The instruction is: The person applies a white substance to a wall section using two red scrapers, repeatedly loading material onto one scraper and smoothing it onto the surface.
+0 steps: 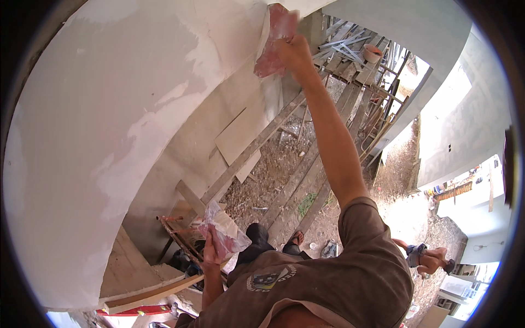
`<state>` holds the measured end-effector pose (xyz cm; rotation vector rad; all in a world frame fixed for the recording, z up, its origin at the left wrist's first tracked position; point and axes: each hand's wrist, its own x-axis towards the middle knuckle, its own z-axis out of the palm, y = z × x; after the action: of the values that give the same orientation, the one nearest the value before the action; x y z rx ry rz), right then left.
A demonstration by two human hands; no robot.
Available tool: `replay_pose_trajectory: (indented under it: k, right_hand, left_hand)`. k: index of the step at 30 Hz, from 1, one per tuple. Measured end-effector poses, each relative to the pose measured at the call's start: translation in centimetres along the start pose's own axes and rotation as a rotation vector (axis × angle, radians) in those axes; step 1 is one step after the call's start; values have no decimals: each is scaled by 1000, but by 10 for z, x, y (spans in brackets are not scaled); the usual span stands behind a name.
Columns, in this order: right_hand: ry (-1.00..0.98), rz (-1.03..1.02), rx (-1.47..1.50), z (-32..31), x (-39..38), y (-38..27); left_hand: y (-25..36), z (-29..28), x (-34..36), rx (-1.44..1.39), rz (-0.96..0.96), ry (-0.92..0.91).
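Note:
My right hand [292,52], on an outstretched arm, grips a red flat spreader [268,60] with pale smears on it, up at the lower edge of the white plastered surface [93,120]; whether it touches is hard to tell. Down at waist level, my left hand [210,249] is closed on a second red flat tool [229,243] carrying a lump of white compound [224,221], partly streaked across its face. My feet [297,236] rest on long wooden planks [279,208] above rubble-strewn ground.
Metal scaffolding [396,101], stacked boards and metal lengths [344,44] and an orange bucket [372,53] lie beyond the planks. Loose panels [238,131] lean below the plastered surface. Another person [429,259] is bent over at lower right. A red level [142,310] lies at lower left.

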<state>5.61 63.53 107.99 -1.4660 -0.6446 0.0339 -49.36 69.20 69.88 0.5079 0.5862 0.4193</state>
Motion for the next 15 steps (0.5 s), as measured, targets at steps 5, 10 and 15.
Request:
replay_pose_trajectory:
  k: [5, 10, 15]
  right_hand:
    - [29, -49, -28, 11, -10, -8]
    - [-13, -22, -9, 24, -23, -27]
    - [-33, -31, 73, 35, -36, -46]
  left_hand:
    - [-1, 5, 2, -24, 3, -30]
    - [-4, -1, 1, -48, 0, -35]
    - [-6, -4, 2, -89, 1, 4]
